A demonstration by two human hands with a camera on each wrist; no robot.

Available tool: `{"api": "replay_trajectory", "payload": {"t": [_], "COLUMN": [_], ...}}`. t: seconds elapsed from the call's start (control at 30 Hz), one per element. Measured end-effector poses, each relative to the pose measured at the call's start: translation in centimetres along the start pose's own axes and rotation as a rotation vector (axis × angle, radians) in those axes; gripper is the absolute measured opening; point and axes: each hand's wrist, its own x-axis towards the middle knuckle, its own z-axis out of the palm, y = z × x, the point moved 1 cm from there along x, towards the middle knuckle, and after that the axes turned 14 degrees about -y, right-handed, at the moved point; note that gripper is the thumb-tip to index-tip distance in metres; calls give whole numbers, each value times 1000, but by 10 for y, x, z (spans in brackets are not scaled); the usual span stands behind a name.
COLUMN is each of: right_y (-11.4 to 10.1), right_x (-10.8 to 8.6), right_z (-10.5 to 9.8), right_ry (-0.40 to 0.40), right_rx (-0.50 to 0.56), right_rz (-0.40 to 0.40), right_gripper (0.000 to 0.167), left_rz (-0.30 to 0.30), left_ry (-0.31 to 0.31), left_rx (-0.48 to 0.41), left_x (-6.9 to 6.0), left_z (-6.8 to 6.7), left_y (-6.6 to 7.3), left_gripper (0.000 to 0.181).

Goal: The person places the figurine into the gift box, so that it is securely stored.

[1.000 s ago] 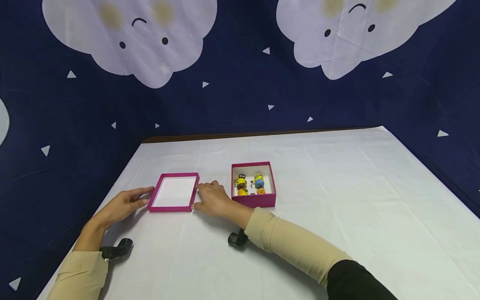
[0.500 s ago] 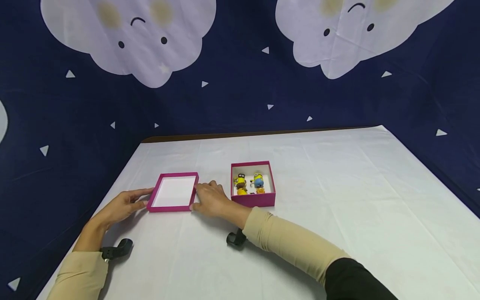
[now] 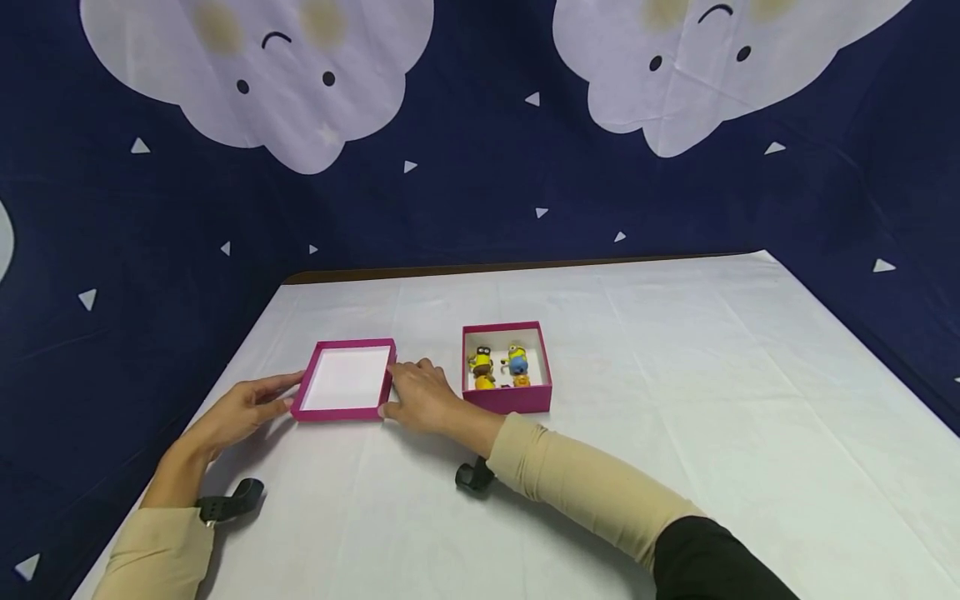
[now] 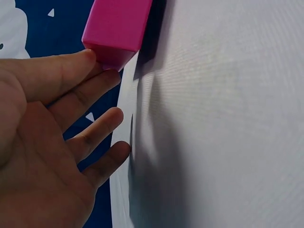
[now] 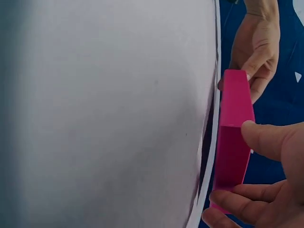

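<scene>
A shallow magenta box lid [image 3: 337, 414] lies inner side up, its white lining showing, between my two hands. On its left side, the thumb and fingertips of my left hand [image 3: 238, 415] hold the near corner; in the left wrist view the other fingers are spread below the lid [image 4: 116, 28]. My right hand [image 3: 423, 398] grips the opposite side, thumb at the near corner and fingers farther along. A dark gap shows under the lid's edge in the left wrist view. Right of that hand stands the open magenta box [image 3: 507, 402], holding several yellow minion figures [image 3: 517, 363].
White cloth covers the table [image 3: 675, 400]. Behind it hangs a dark blue backdrop [image 3: 480, 208] with clouds and small triangles. A black wrist camera [image 3: 232, 502] sits at the left wrist, another [image 3: 474, 477] at the right.
The lid has risen slightly and shifted a little away and left, with both hands on it. The box and its figures have stayed in place.
</scene>
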Motion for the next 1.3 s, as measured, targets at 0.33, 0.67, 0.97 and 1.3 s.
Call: {"api": "replay_trajectory", "payload": {"t": [0.33,0.67,0.97,1.3], "right_y": [-2,-4,7,33], "right_x": [-7,-18,-36,-53], "right_z": [-10,-30,-50,-67], "right_ry": [9,10,16,49], "right_rx": [48,142,190,219], "right_rz": [-35,-74,-99,-155], "right_gripper": [63,64,66,65], "left_rz": [140,177,223,292], "left_ry": [50,96,162,183], "left_rx": [-63,-85,-27,-56], "left_x": [-14,-21,-20,-10], "left_z": [-3,-7,-6,2], "left_y": [5,16,34,63], "left_gripper": [55,55,51,49]}}
